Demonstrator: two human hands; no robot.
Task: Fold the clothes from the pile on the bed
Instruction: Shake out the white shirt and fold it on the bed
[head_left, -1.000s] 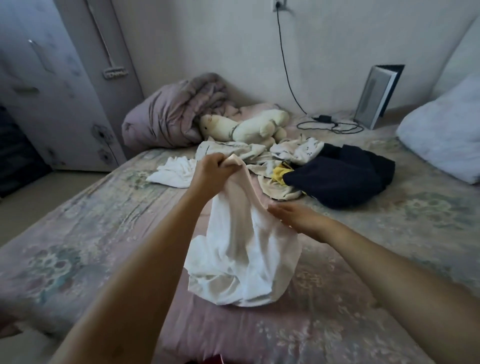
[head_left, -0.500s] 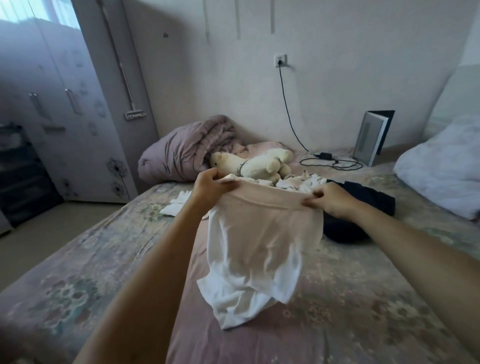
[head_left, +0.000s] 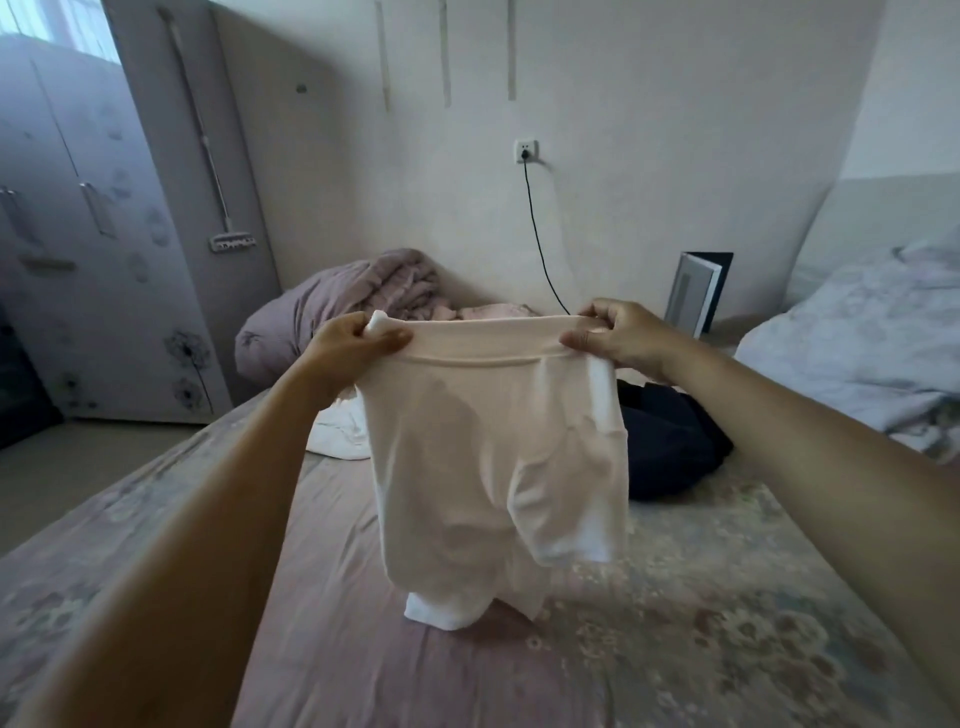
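A pair of white shorts (head_left: 488, 467) hangs spread out in front of me, its waistband stretched level. My left hand (head_left: 353, 345) grips the waistband's left end and my right hand (head_left: 618, 332) pinches its right end. The leg hems just touch the patterned bed sheet (head_left: 701, 597). Behind the shorts lies what shows of the pile: a white garment (head_left: 335, 434) to the left and a dark navy garment (head_left: 670, 447) to the right. The shorts hide the pile's middle.
A rolled mauve quilt (head_left: 332, 306) sits at the bed's far left by the wall. A pale blue pillow (head_left: 862, 348) lies at right. A book-like box (head_left: 696, 291) leans on the wall beside a black cable (head_left: 537, 234) from a socket. A wardrobe (head_left: 78, 234) stands at left.
Both hands have lifted the shorts and pulled the waistband wide and taut; the right hand went from the fabric's side to the waistband's right end. The view tilted upward.
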